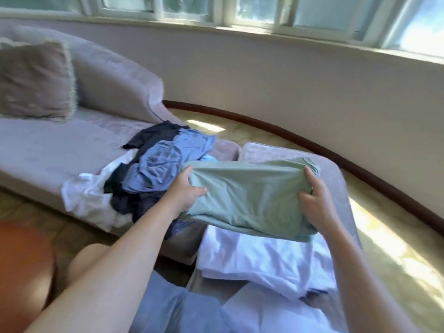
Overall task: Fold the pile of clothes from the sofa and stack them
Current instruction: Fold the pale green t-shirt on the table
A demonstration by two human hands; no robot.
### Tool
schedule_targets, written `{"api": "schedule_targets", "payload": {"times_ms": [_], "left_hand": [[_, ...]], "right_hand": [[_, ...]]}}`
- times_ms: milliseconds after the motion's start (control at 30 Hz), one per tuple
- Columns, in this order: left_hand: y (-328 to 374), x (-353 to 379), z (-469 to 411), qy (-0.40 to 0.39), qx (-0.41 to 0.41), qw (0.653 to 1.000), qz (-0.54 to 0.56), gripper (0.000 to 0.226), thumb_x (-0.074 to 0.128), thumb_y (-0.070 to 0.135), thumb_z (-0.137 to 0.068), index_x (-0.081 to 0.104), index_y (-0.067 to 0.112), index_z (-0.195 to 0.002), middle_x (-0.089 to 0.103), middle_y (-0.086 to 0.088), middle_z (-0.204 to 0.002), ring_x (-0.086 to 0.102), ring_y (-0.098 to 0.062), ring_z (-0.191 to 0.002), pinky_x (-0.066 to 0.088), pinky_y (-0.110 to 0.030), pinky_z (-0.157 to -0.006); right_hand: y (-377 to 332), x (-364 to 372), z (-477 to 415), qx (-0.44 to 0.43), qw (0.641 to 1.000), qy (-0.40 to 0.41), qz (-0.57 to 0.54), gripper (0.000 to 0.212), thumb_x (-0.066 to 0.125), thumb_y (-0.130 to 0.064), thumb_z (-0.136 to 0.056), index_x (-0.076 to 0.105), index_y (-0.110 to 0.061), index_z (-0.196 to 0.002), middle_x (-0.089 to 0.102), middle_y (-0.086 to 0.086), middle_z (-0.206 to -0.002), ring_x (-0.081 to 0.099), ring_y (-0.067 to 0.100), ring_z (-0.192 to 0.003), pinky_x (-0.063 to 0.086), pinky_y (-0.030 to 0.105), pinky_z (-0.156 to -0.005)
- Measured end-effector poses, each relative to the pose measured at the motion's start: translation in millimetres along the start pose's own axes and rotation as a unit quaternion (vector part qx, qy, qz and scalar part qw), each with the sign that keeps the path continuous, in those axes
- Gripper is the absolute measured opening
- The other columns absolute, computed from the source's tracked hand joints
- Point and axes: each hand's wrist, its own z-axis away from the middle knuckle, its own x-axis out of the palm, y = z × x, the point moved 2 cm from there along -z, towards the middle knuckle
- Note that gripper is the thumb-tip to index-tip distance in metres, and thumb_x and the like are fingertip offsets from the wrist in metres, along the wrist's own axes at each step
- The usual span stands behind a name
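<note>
- Head view, nearest the camera: a person's lap in light blue cloth (173, 308), a bare knee (89, 258) to its left, and a blurred orange object (21, 260) in the bottom left corner.
- Just beyond the lap, a stack of folded white clothes (259, 255) lies on the near end of a grey padded footstool (336, 179).
- Over that stack both bare forearms reach forward to a folded pale green garment (252, 198).
- The left hand (186, 188) grasps the garment's left edge, thumb on top and fingers tucked beneath.
- The right hand (314, 198) grasps its right edge, thumb on top and fingers curled around the folded layers.
- The green garment hangs flat between the hands; its near edge overlaps the white stack, and whether the two touch cannot be told.
- To the left of the garment, the unfolded pile of clothes (149, 169) sits at the right front corner of the sofa (48, 150): crumpled blue, dark navy and white pieces, the white one spilling over the front edge.
- The sofa and the footstool stand just beside each other with a narrow gap between.
- Farther back, a fringed mauve cushion (33, 78) leans against the sofa's backrest at the left.
- Behind everything, a curved pale wall (288, 87) with a dark skirting board (300, 138) runs under a row of windows (264, 13), and sunlight patches fall on the floor (396, 248).
</note>
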Motion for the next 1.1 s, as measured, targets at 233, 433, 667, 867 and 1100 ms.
{"api": "schedule_targets", "payload": {"times_ms": [233,433,667,867,1100], "left_hand": [[-68,96,17,-0.167,-0.056,0.947,-0.267,0.081,0.063,0.029,-0.088,0.016,0.02,-0.154,0.019,-0.009,-0.155,0.033,-0.027,-0.138,0.033,-0.031,-0.105],[-66,56,2,-0.054,-0.041,0.94,-0.333,0.07,0.051,0.044,-0.096,0.018,0.022,-0.154,0.02,-0.004,-0.158,0.03,-0.031,-0.139,0.035,-0.042,-0.108],[-62,-31,26,0.089,-0.069,0.921,-0.374,0.057,0.047,0.038,-0.098,0.03,0.02,-0.149,0.035,-0.006,-0.149,0.037,-0.029,-0.134,0.037,-0.041,-0.106],[-90,-96,33,0.138,-0.117,0.91,-0.372,0.055,0.046,0.034,-0.098,0.03,0.021,-0.15,0.04,-0.003,-0.148,0.037,-0.027,-0.134,0.037,-0.041,-0.104],[-121,-147,3,0.159,-0.16,0.915,-0.335,0.05,0.045,0.034,-0.098,0.036,0.019,-0.145,0.045,-0.007,-0.143,0.04,-0.031,-0.13,0.038,-0.043,-0.103]], "right_hand": [[132,-21,28,0.221,0.924,-0.184,0.251,0.067,0.057,-0.021,-0.093,0.026,-0.023,-0.152,0.016,0.014,-0.158,0.034,0.037,-0.136,0.036,0.034,-0.107],[81,37,5,0.078,0.941,-0.128,0.303,0.053,0.057,-0.036,-0.092,0.045,-0.027,-0.143,0.025,0.009,-0.157,0.027,0.032,-0.141,0.026,0.042,-0.114],[-13,159,-21,-0.151,0.886,-0.343,0.272,0.046,0.062,-0.027,-0.092,0.055,-0.016,-0.135,0.049,0.015,-0.139,0.051,0.031,-0.123,0.036,0.029,-0.1],[-55,214,-18,-0.22,0.855,-0.38,0.276,0.043,0.058,-0.025,-0.093,0.053,-0.019,-0.136,0.053,0.007,-0.134,0.055,0.026,-0.118,0.04,0.029,-0.094],[-85,318,-42,-0.205,0.839,-0.415,0.286,0.037,0.049,-0.026,-0.097,0.058,-0.011,-0.129,0.056,0.01,-0.133,0.053,0.028,-0.117,0.043,0.034,-0.092]]}}
